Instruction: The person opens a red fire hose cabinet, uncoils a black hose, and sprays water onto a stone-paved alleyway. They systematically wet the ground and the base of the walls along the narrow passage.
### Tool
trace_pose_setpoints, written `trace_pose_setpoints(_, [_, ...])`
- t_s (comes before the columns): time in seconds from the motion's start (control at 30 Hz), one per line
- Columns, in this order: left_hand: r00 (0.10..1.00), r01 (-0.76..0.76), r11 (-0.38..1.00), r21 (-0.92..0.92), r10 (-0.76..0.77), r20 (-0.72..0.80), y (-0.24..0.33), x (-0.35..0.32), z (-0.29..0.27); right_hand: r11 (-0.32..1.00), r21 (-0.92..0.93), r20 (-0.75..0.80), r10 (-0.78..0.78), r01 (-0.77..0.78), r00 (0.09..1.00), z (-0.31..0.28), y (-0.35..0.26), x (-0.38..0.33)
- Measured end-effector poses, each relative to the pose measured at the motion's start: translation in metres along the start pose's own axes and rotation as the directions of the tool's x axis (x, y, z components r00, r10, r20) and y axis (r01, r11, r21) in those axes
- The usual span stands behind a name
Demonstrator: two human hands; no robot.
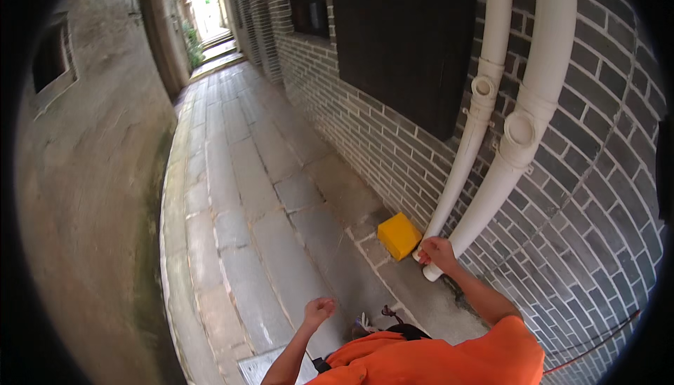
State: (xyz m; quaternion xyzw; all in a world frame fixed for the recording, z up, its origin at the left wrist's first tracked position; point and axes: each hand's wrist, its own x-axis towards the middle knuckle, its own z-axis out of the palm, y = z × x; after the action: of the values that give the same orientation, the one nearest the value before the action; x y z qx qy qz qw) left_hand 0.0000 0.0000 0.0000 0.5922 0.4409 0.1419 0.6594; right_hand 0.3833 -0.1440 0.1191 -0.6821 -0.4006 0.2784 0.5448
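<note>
My left hand hangs over the stone paving, its fingers loosely curled, and nothing shows in it. Farther right, my right hand is bent into a loose fist with no object visible in it. In the picture it overlaps the lower end of two white drainpipes; whether it touches them I cannot tell. Just left of that hand a yellow box-shaped thing sits on the ground by the foot of the brick wall. Orange clothing covers my body at the lower edge, with a dark cord in front of it.
Grey brick wall with a large dark panel lines the right. A plastered wall with a small window bounds the left. Between them a narrow alley of stone slabs runs to steps at the bright far end.
</note>
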Motion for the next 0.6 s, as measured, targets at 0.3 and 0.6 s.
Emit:
trace_pose_setpoints(0.3, [0.992,0.001,0.982,-0.187,0.022,0.121,0.1,0.197,-0.14,0.859,-0.454,-0.453,-0.451,0.237,0.769,-0.047,-0.21,0.315])
trace_pose_setpoints(0.6, [0.963,-0.175,0.966,-0.189,0.207,0.17,0.177,0.38,-0.207,0.338,-0.898,-0.419,-0.851,-0.282,0.317,-0.146,-0.377,0.455])
